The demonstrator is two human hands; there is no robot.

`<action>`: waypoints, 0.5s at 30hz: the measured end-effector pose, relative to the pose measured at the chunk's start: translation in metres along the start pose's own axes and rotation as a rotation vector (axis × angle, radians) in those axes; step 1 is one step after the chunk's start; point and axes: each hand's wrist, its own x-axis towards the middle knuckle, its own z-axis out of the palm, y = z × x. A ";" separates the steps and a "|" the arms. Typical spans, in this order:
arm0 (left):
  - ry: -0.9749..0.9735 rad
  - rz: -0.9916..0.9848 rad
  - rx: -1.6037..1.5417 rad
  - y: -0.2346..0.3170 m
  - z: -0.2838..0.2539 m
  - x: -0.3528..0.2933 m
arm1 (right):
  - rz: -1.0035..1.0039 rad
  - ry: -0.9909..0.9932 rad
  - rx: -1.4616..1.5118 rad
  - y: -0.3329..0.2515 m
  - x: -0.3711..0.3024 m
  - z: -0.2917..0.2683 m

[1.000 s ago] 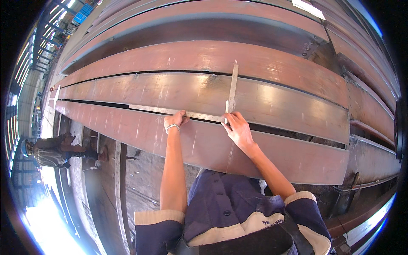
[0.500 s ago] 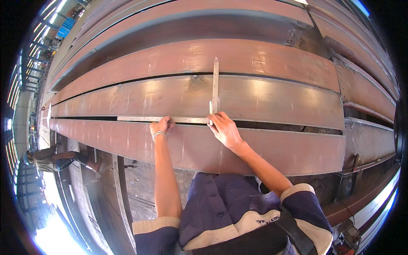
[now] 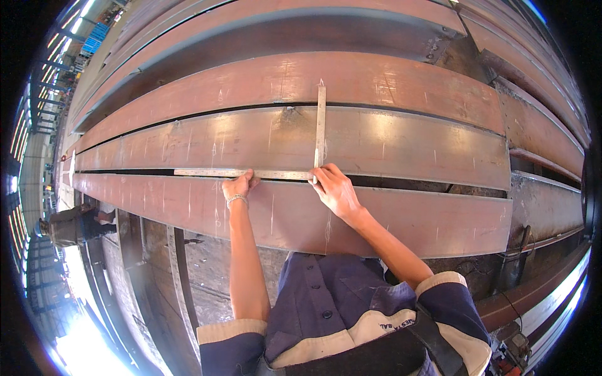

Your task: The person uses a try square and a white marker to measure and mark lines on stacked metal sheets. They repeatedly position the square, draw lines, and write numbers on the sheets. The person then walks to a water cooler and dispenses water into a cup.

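A metal framing square (image 3: 321,119) lies across the reddish-brown steel beams, one arm pointing away from me and the other running left along a dark gap. My left hand (image 3: 239,185), with a chain bracelet at the wrist, is closed on the left-running arm, thumb and fingers at its edge. At the square's corner, my right hand (image 3: 332,188) pinches a slim white chalk stick (image 3: 316,154), which stands close along the far-pointing arm. The chalk's lower end shows below the fingertips. Thin pale lines mark the middle beam (image 3: 414,147) and its neighbours.
The near beam (image 3: 426,219) lies between my body and the square. More beams (image 3: 263,37) stretch behind, and others abut at the right (image 3: 545,200). Another person (image 3: 69,225) stands at the far left beside long steel pieces (image 3: 182,276).
The chalk has shifted slightly in my right hand, against the square's far-pointing arm. Both hands stay at the square. The person at the far left has changed posture.
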 end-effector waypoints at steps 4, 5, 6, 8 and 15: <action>-0.021 -0.024 -0.004 0.000 -0.003 -0.001 | 0.007 -0.021 -0.002 -0.002 0.000 -0.001; -0.010 0.005 0.024 0.000 -0.004 -0.001 | 0.015 -0.026 0.004 -0.002 -0.001 -0.001; 0.003 0.008 0.049 0.000 -0.003 -0.002 | 0.005 -0.009 0.000 -0.003 -0.001 0.000; 0.034 0.010 0.020 -0.001 -0.001 -0.004 | -0.002 0.024 -0.013 -0.004 -0.002 0.000; 0.047 0.020 0.044 -0.003 0.000 -0.006 | 0.069 0.086 -0.023 -0.009 -0.008 0.007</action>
